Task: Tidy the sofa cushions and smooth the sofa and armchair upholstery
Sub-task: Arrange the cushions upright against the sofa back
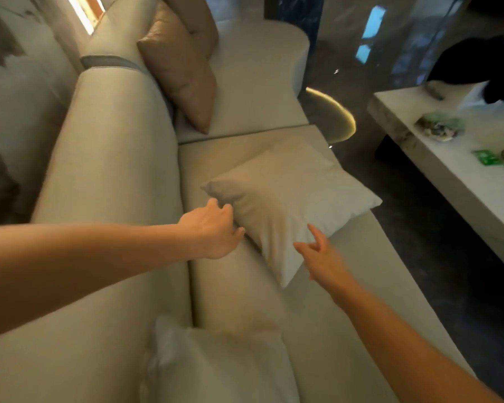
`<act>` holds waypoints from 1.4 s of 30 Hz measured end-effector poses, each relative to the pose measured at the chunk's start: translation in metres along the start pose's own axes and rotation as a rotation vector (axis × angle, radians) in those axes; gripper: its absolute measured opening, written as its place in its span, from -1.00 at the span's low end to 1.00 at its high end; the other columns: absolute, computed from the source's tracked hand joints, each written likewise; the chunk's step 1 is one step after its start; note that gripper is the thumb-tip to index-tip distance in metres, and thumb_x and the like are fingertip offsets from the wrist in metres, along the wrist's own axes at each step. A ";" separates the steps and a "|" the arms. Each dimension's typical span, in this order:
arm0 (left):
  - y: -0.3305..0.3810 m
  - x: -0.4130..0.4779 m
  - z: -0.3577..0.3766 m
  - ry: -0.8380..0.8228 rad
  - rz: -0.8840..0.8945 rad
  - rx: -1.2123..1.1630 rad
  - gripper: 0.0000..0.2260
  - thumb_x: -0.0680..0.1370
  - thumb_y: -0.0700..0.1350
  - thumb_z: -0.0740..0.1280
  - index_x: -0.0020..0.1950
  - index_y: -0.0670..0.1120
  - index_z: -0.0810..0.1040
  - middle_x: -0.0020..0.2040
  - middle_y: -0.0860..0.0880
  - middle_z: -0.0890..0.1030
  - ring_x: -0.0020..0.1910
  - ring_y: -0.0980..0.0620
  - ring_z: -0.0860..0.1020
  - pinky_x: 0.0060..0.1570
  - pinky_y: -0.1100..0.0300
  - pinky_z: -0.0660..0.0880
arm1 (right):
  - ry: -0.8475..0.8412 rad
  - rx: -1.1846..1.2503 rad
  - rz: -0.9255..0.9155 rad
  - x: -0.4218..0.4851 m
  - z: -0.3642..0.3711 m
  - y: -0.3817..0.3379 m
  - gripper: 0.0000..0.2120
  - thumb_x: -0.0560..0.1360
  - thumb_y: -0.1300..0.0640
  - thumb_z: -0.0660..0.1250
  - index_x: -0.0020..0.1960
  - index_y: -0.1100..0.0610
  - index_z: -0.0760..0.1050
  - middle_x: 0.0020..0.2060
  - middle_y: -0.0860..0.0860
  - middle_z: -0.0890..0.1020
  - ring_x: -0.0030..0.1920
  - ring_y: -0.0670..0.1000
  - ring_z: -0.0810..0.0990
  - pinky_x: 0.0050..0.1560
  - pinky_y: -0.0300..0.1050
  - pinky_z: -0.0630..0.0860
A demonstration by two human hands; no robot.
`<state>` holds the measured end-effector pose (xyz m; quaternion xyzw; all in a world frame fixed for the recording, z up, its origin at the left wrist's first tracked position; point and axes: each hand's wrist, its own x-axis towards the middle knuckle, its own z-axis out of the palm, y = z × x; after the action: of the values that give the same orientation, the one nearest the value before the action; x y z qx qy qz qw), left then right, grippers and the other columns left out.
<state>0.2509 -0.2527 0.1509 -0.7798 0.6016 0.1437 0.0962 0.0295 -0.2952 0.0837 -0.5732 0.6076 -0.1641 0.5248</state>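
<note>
A pale grey cushion [288, 205] lies flat on the seat of the cream sofa [123, 158], one corner over the front edge. My left hand [213, 228] is at the cushion's left edge, fingers curled against it. Just short of its near edge, my right hand [320, 257] reaches in with fingers spread and nothing in it. A tan leather cushion [181, 62] leans against the backrest further along. A white cushion [216, 365] lies on the seat close to me.
A white low table [448, 181] with a glass dish [439, 126] and a green packet [487, 157] stands to the right across a dark glossy floor [390, 175]. A dark garment [477, 65] lies at the table's far end.
</note>
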 end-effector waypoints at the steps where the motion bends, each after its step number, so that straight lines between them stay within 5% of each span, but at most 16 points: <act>1: -0.002 0.018 0.006 -0.010 0.019 0.062 -0.47 0.54 0.31 0.11 0.22 -0.10 0.46 0.26 -0.19 0.47 0.17 -0.28 0.54 -0.01 -0.03 0.45 | 0.076 -0.117 -0.043 0.018 -0.004 -0.008 -0.37 0.56 0.01 0.33 0.56 -0.03 0.16 0.36 0.22 0.45 0.30 0.19 0.47 0.28 0.10 0.40; 3: 0.000 0.064 0.020 -0.051 -0.036 0.012 -0.34 0.50 0.39 0.10 0.21 -0.16 0.53 0.15 -0.21 0.58 0.03 -0.25 0.64 -0.05 0.02 0.58 | 0.259 -0.298 -0.089 0.065 -0.008 -0.014 -0.30 0.53 -0.09 0.35 0.57 -0.12 0.09 0.49 0.23 0.26 0.43 0.29 0.28 0.39 0.19 0.28; 5: 0.012 0.104 0.042 -0.222 -0.231 -0.389 -0.20 0.45 0.46 0.10 0.25 -0.23 0.50 0.08 -0.26 0.58 -0.13 -0.28 0.68 -0.16 -0.06 0.67 | 0.349 -0.315 -0.011 0.106 -0.013 -0.011 -0.21 0.48 -0.24 0.35 0.56 -0.26 -0.01 0.58 0.19 0.00 0.53 0.31 0.02 0.45 0.31 0.12; 7: 0.031 0.126 0.075 -0.416 -0.432 -0.919 -0.12 0.40 0.49 0.19 0.44 -0.17 0.31 0.29 -0.31 0.48 0.07 -0.36 0.61 0.02 -0.20 0.62 | 0.277 -0.157 0.116 0.133 -0.011 0.006 -0.12 0.41 -0.34 0.37 0.55 -0.29 -0.08 0.59 0.17 -0.07 0.56 0.26 -0.12 0.45 0.44 0.07; 10: 0.053 0.141 0.133 -0.358 -0.530 -1.498 -0.03 0.31 0.38 0.43 0.52 -0.10 0.16 0.45 -0.17 0.37 0.25 -0.25 0.47 0.17 -0.25 0.49 | 0.156 0.259 0.241 0.148 0.006 0.044 -0.09 0.38 -0.31 0.43 0.49 -0.42 -0.13 0.58 0.02 0.03 0.49 0.34 0.13 0.10 0.62 0.39; 12: 0.058 0.144 0.157 -0.185 -0.534 -1.635 -0.06 0.29 0.28 0.53 0.47 -0.14 0.20 0.38 -0.11 0.44 0.16 -0.15 0.49 0.09 -0.13 0.49 | 0.165 0.315 0.209 0.146 0.016 0.061 -0.12 0.39 -0.28 0.44 0.46 -0.47 -0.11 0.56 -0.05 0.09 0.42 0.29 0.27 -0.10 0.42 0.55; 14: 0.060 0.141 0.161 -0.020 -0.528 -1.622 -0.10 0.29 0.22 0.56 0.42 -0.20 0.25 0.34 -0.14 0.49 0.22 -0.17 0.51 0.20 -0.09 0.49 | 0.171 0.348 0.190 0.143 0.020 0.065 -0.12 0.38 -0.27 0.46 0.46 -0.47 -0.08 0.54 -0.08 0.16 0.37 0.25 0.33 -0.25 0.19 0.55; 18: 0.045 0.135 0.118 0.221 -0.475 -1.386 -0.26 0.37 0.14 0.54 0.34 -0.26 0.34 0.31 -0.23 0.50 0.28 -0.21 0.48 0.29 -0.07 0.45 | 0.114 0.505 0.264 0.128 0.028 0.041 -0.09 0.39 -0.20 0.49 0.50 -0.40 -0.07 0.54 -0.02 0.16 0.27 0.24 0.35 -0.34 0.14 0.56; 25: -0.031 0.071 0.018 0.278 -0.508 -1.092 -0.22 0.35 0.11 0.54 0.41 -0.24 0.32 0.36 -0.21 0.47 0.29 -0.24 0.47 0.30 -0.09 0.46 | -0.141 0.720 0.434 0.062 0.081 -0.036 -0.22 0.46 -0.21 0.40 0.54 -0.21 0.06 0.45 0.02 0.25 -0.10 0.14 0.46 -0.41 0.18 0.62; 29: -0.073 0.016 -0.026 0.269 -0.536 -1.104 -0.60 0.35 -0.01 0.55 0.06 -0.11 0.48 0.04 -0.15 0.58 -0.07 -0.14 0.59 -0.19 0.02 0.64 | -0.359 0.899 0.699 0.017 0.117 -0.062 -0.37 0.36 -0.18 0.51 0.27 0.06 0.35 0.22 0.14 0.39 0.01 0.30 0.50 -0.41 0.29 0.62; 32: -0.081 -0.018 -0.039 0.222 -0.495 -1.154 -0.73 0.39 -0.17 0.51 0.02 -0.13 0.53 -0.03 -0.19 0.61 -0.26 -0.04 0.57 -0.53 0.21 0.51 | -0.408 0.986 0.753 -0.007 0.126 -0.067 -0.43 0.38 -0.16 0.50 0.17 0.17 0.39 0.22 0.21 0.42 0.05 0.29 0.52 -0.45 0.26 0.62; 36: -0.067 -0.065 -0.027 0.180 -0.370 -1.054 -0.69 0.40 -0.15 0.50 0.04 -0.02 0.46 -0.02 -0.07 0.59 -0.08 -0.04 0.58 -0.14 0.05 0.58 | -0.372 0.875 0.752 -0.030 0.100 -0.070 -0.38 0.45 -0.11 0.45 0.34 0.20 0.33 0.34 0.31 0.38 0.25 0.34 0.49 -0.37 0.19 0.64; 39: -0.065 -0.096 -0.027 0.175 -0.209 -0.792 -0.67 0.45 -0.03 0.46 0.17 -0.04 0.51 0.05 -0.07 0.57 -0.01 -0.06 0.55 -0.02 0.08 0.50 | -0.371 0.595 0.605 -0.066 0.077 -0.072 -0.63 0.55 -0.06 0.35 0.23 0.10 0.36 0.17 0.28 0.48 0.09 0.36 0.58 -0.07 0.21 0.63; 42: -0.067 -0.138 -0.034 0.090 -0.153 -0.578 -0.61 0.51 0.02 0.38 0.29 -0.07 0.47 0.21 -0.13 0.52 0.13 -0.10 0.50 0.10 0.11 0.42 | -0.307 0.328 0.380 -0.120 0.062 -0.074 -0.88 0.56 0.05 0.31 0.04 0.09 0.49 -0.01 0.10 0.55 -0.13 0.16 0.60 -0.26 -0.07 0.57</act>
<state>0.2868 -0.1212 0.2284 -0.8234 0.4792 0.2667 -0.1458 0.0948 -0.1872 0.1727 -0.3748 0.5828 -0.0705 0.7176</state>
